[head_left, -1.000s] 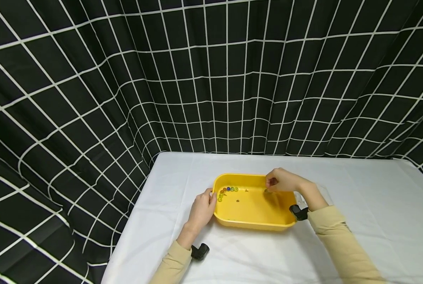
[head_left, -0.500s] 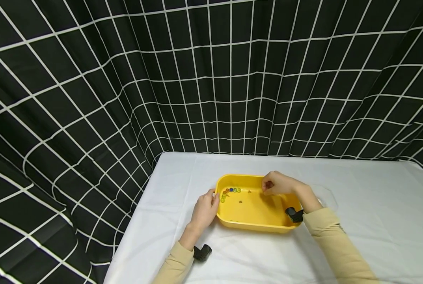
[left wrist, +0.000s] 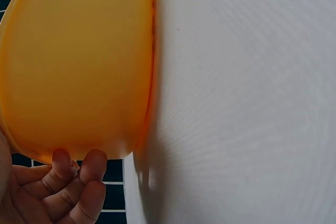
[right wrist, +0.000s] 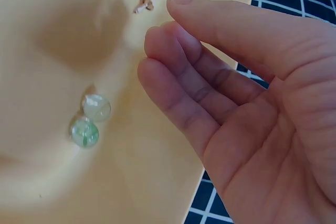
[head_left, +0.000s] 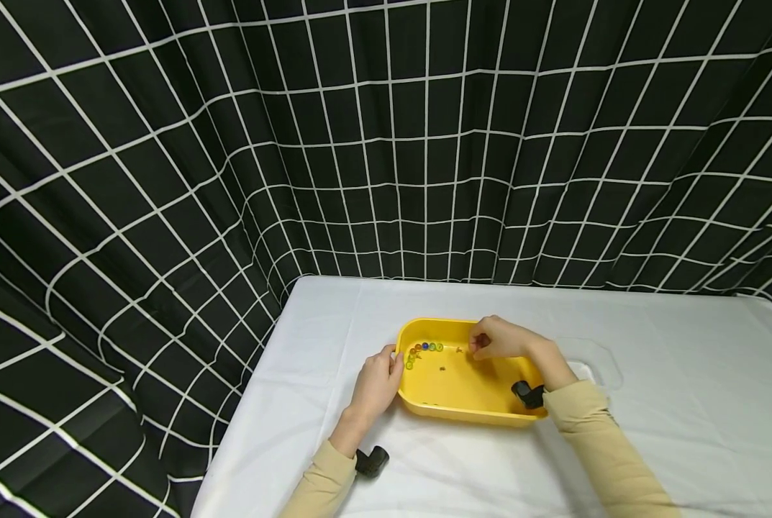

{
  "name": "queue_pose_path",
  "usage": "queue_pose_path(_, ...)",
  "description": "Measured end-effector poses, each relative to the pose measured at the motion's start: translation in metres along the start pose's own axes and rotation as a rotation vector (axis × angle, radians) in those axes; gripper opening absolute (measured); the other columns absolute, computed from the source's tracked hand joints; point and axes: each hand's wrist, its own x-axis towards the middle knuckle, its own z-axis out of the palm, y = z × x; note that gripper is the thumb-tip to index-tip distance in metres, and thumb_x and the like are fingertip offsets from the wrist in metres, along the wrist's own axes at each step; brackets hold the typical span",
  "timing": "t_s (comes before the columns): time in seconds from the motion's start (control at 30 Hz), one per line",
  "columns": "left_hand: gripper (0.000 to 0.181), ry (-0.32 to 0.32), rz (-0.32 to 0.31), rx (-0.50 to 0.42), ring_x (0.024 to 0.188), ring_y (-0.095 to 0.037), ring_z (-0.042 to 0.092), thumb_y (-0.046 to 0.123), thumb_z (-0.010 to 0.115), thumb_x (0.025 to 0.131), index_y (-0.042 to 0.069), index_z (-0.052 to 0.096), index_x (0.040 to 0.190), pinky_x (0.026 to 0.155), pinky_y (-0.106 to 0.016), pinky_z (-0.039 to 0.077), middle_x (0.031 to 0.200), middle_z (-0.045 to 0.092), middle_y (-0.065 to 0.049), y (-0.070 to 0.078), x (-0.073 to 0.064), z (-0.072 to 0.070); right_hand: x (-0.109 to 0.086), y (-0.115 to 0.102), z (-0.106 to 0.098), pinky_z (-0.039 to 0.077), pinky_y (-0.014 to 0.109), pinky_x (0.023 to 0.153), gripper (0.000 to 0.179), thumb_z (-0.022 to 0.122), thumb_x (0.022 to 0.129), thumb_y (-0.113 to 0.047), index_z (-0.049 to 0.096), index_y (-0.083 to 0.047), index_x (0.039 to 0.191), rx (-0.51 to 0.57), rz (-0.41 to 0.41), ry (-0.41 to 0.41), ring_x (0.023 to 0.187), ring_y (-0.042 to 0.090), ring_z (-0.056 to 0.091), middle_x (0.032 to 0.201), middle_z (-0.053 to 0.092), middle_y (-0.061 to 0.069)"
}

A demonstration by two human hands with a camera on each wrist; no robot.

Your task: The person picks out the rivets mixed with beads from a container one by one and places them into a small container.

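Note:
A shallow yellow tray (head_left: 470,411) stands on the white table. At its left end my left hand (head_left: 375,381) holds the rim, thumb on the inner side; in the left wrist view the fingers (left wrist: 93,166) bend at the tray's outer wall. Along the inside far-left corner runs a curved row of small glass marbles (head_left: 425,347), green, orange and blue. My right hand (head_left: 497,337) hovers inside the tray near the far wall, fingers softly bent, thumb apart, no object showing between them. Close to it in the right wrist view lie a clear marble (right wrist: 97,107) and a green-streaked marble (right wrist: 84,132).
Small brown bits (head_left: 442,368) lie on the tray floor, one brown curl (right wrist: 144,5) near the right fingertips. Right of the tray, partly behind the forearm, is a clear plastic item (head_left: 583,370). A black curtain with white grid lines (head_left: 424,180) hangs behind the table.
My right hand has moved left along the tray's far side. My left hand stays on the rim. The whole head view has shifted slightly, and the marble row looks unchanged.

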Motion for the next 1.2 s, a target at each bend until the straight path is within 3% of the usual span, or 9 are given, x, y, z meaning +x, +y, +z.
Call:
queue_pose_path(0.37, 0.034, 0.003, 0.012, -0.005, 0.047, -0.005, 0.04, 0.015, 0.048, 0.096, -0.009, 0.056, 0.117, 0.044, -0.02, 0.036, 0.058, 0.046, 0.004, -0.001, -0.001, 0.001, 0.009, -0.003, 0.009, 0.039, 0.019, 0.056, 0.009, 0.071, 0.077, 0.001, 0.062, 0.0, 0.074, 0.044, -0.006, -0.032, 0.059, 0.006, 0.045, 0.068, 0.058, 0.004)
queue_pose_path(0.8, 0.032, 0.026, 0.023, 0.015, 0.047, -0.005, 0.039, 0.015, 0.048, 0.095, -0.008, 0.058, 0.114, 0.044, -0.02, 0.035, 0.058, 0.046, 0.004, -0.001, 0.0, 0.001, 0.019, -0.005, 0.017, 0.041, 0.02, 0.057, 0.011, 0.073, 0.073, 0.006, 0.063, 0.002, 0.075, 0.039, -0.066, -0.053, 0.06, 0.007, 0.046, 0.069, 0.058, 0.005)
queue_pose_path(1.2, 0.032, 0.02, 0.019, 0.01, 0.046, -0.004, 0.036, 0.015, 0.048, 0.095, -0.009, 0.057, 0.115, 0.042, -0.02, 0.032, 0.056, 0.043, 0.005, 0.0, 0.0, 0.0, 0.029, -0.008, 0.024, 0.043, 0.021, 0.058, 0.013, 0.071, 0.071, 0.01, 0.062, 0.003, 0.078, 0.082, -0.071, -0.079, 0.062, 0.007, 0.047, 0.072, 0.058, 0.007)
